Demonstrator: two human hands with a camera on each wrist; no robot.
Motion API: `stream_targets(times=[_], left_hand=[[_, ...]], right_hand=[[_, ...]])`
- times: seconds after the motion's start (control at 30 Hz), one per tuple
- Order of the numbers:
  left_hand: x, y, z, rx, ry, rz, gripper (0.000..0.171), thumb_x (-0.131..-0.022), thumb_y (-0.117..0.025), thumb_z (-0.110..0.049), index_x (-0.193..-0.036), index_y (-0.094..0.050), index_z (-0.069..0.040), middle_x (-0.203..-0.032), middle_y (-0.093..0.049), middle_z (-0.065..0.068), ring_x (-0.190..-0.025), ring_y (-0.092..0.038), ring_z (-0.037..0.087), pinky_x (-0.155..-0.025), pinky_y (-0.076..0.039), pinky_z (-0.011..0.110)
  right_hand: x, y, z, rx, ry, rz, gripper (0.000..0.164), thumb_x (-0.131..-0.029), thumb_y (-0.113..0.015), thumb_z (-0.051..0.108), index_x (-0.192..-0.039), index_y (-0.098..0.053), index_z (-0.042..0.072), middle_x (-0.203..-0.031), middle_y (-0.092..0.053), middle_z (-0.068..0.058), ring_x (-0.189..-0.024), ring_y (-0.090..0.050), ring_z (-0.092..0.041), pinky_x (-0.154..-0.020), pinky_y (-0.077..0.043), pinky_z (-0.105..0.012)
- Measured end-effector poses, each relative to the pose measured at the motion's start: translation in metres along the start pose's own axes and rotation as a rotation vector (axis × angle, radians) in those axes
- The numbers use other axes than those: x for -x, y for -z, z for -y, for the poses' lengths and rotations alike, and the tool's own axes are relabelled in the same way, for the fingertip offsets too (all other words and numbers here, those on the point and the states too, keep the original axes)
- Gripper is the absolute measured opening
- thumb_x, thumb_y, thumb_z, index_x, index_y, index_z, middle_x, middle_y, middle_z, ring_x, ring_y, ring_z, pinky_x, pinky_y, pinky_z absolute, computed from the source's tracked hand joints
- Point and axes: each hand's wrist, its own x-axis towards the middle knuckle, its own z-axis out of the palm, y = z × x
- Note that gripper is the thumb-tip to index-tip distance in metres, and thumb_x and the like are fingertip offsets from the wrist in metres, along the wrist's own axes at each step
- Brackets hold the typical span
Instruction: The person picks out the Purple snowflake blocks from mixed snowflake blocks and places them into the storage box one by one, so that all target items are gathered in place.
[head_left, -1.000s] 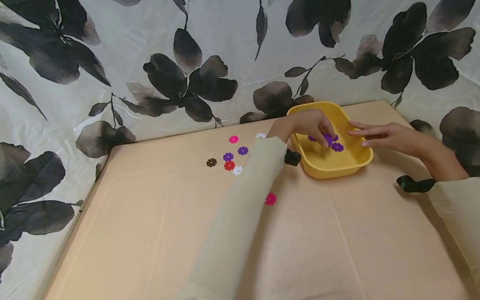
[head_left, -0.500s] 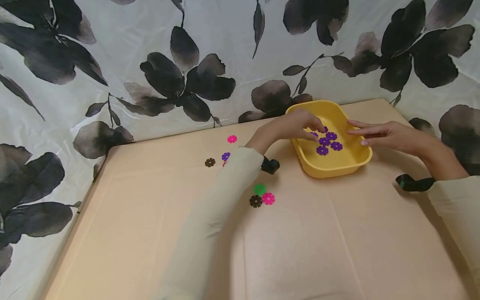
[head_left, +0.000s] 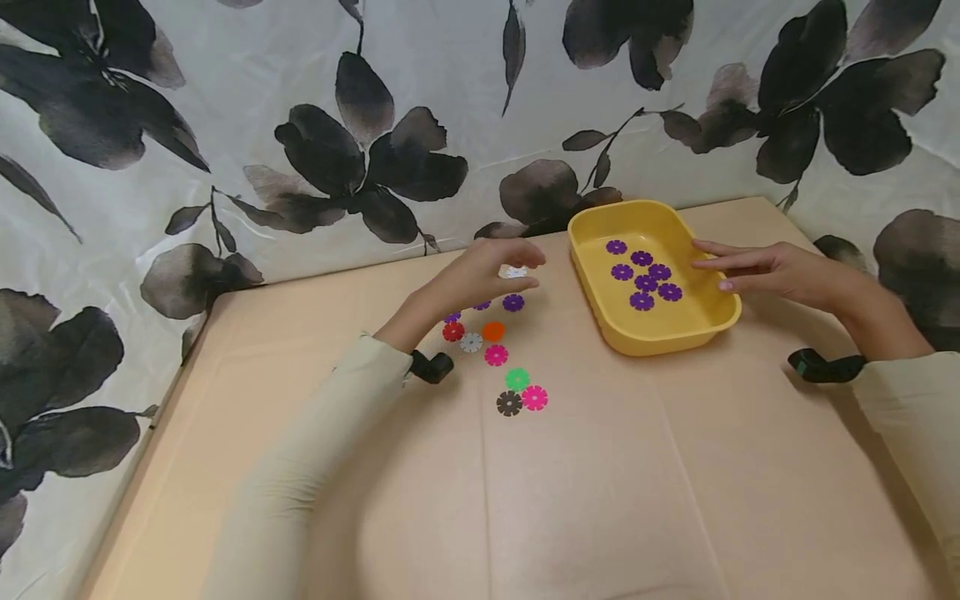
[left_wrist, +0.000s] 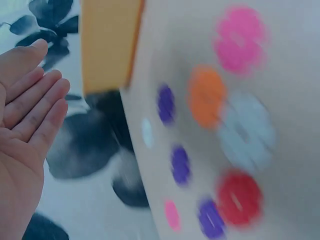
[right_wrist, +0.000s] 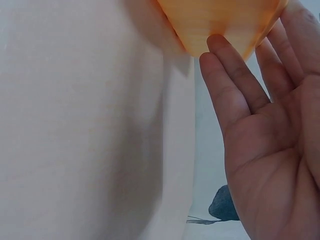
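A yellow tray (head_left: 697, 329) stands at the back right of the table, with several purple flower-shaped discs (head_left: 647, 283) lying flat on its floor. My right hand (head_left: 787, 273) rests its straight fingertips on the tray's right rim; in the right wrist view its fingers (right_wrist: 225, 90) touch the tray's outer wall. Left of the tray, my left hand (head_left: 480, 275) hovers over loose discs, holding nothing, fingers relaxed. Beneath and beside it are a purple disc (head_left: 513, 302), an orange disc (head_left: 493, 332), a red disc (head_left: 453, 332) and a white disc (head_left: 471, 342). The hand partly hides others.
Nearer the front lie a green disc (head_left: 517, 379), a black disc (head_left: 509, 404) and two pink discs, one pink disc (head_left: 535, 397) beside the black one. A floral cloth (head_left: 375, 83) hangs behind the beige table (head_left: 600, 483). Both wrists wear black straps.
My left hand has come out of the tray and moved left over the loose discs, leaving purple discs in the tray. The right hand has stayed at the rim.
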Motion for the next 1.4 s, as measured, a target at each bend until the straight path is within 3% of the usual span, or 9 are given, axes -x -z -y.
stream_targets(times=[0.03, 0.1, 0.27, 0.37, 0.47, 0.57, 0.83, 1.13, 1.4], left_hand=[[0.008, 0.002, 0.005, 0.002, 0.021, 0.004, 0.039, -0.095, -0.074, -0.023, -0.131, -0.065, -0.009, -0.128, -0.069, 0.006, -0.121, -0.063, 0.021, -0.104, -0.052, 0.039], [0.022, 0.007, 0.015, 0.017, 0.058, 0.009, 0.041, -0.095, -0.075, -0.022, -0.132, -0.062, -0.008, -0.128, -0.069, 0.005, -0.121, -0.064, 0.021, -0.105, -0.051, 0.041], [0.052, 0.020, 0.037, 0.021, 0.109, 0.015, 0.045, -0.095, -0.074, -0.019, -0.135, -0.059, -0.004, -0.129, -0.069, 0.007, -0.121, -0.065, 0.022, -0.104, -0.052, 0.044], [0.064, 0.027, 0.050, 0.006, 0.135, 0.035, 0.046, -0.096, -0.072, -0.019, -0.138, -0.060, -0.004, -0.131, -0.068, 0.009, -0.123, -0.064, 0.024, -0.104, -0.052, 0.044], [0.075, 0.030, 0.063, 0.008, 0.184, 0.048, 0.045, -0.097, -0.072, -0.020, -0.138, -0.062, -0.005, -0.132, -0.068, 0.010, -0.122, -0.064, 0.026, -0.104, -0.052, 0.044], [0.082, 0.030, 0.076, 0.032, 0.226, 0.059, 0.042, -0.095, -0.074, -0.016, -0.135, -0.066, -0.006, -0.130, -0.069, 0.010, -0.121, -0.065, 0.027, -0.103, -0.052, 0.044], [0.087, 0.022, 0.100, 0.157, 0.253, 0.093, 0.044, -0.088, -0.078, -0.002, -0.131, -0.068, -0.005, -0.129, -0.069, 0.011, -0.120, -0.066, 0.027, -0.104, -0.052, 0.042], [0.075, 0.018, 0.106, 0.132, 0.262, 0.162, 0.035, -0.092, -0.075, -0.007, -0.127, -0.072, -0.010, -0.130, -0.059, 0.009, -0.116, -0.055, 0.027, -0.105, -0.050, 0.042], [0.075, 0.014, 0.108, 0.117, 0.286, 0.133, 0.026, -0.089, -0.079, -0.009, -0.114, -0.074, -0.008, -0.126, -0.059, 0.008, -0.111, -0.054, 0.027, -0.100, -0.051, 0.041]], right_hand=[[0.000, 0.000, 0.000, -0.001, 0.001, 0.001, 0.046, -0.101, -0.064, 0.019, -0.146, -0.056, 0.012, -0.163, -0.031, 0.018, -0.150, -0.021, 0.001, -0.112, -0.037, -0.024], [-0.002, 0.000, 0.001, 0.006, 0.006, 0.000, 0.046, -0.101, -0.065, 0.019, -0.145, -0.056, 0.012, -0.163, -0.032, 0.017, -0.149, -0.022, 0.004, -0.112, -0.037, -0.025], [-0.002, 0.000, 0.001, 0.016, 0.009, 0.000, 0.045, -0.101, -0.065, 0.019, -0.145, -0.057, 0.012, -0.163, -0.032, 0.015, -0.148, -0.022, 0.006, -0.099, -0.036, -0.007], [-0.001, 0.000, 0.002, -0.002, 0.000, -0.001, 0.046, -0.101, -0.065, 0.019, -0.145, -0.056, 0.011, -0.164, -0.030, 0.015, -0.151, -0.020, 0.001, -0.114, -0.037, -0.030], [0.001, -0.001, 0.002, -0.021, -0.001, -0.004, 0.047, -0.101, -0.065, 0.019, -0.146, -0.056, 0.011, -0.165, -0.029, 0.014, -0.152, -0.019, -0.001, -0.115, -0.030, -0.062], [0.001, -0.001, 0.002, -0.036, -0.001, -0.005, 0.047, -0.101, -0.066, 0.020, -0.146, -0.055, 0.011, -0.165, -0.029, 0.013, -0.153, -0.019, -0.004, -0.111, -0.027, -0.071], [0.001, -0.001, 0.005, -0.014, -0.023, -0.003, 0.047, -0.101, -0.065, 0.023, -0.146, -0.055, 0.012, -0.166, -0.028, 0.011, -0.155, -0.017, -0.010, -0.112, -0.029, -0.068], [0.001, -0.001, 0.002, -0.018, -0.023, -0.011, 0.048, -0.100, -0.066, 0.023, -0.146, -0.056, 0.014, -0.165, -0.029, 0.011, -0.156, -0.018, -0.017, -0.111, -0.028, -0.072], [0.000, -0.001, 0.003, -0.009, -0.034, 0.000, 0.049, -0.101, -0.066, 0.025, -0.147, -0.054, 0.017, -0.166, -0.026, 0.009, -0.156, -0.016, -0.028, -0.111, -0.028, -0.073]])
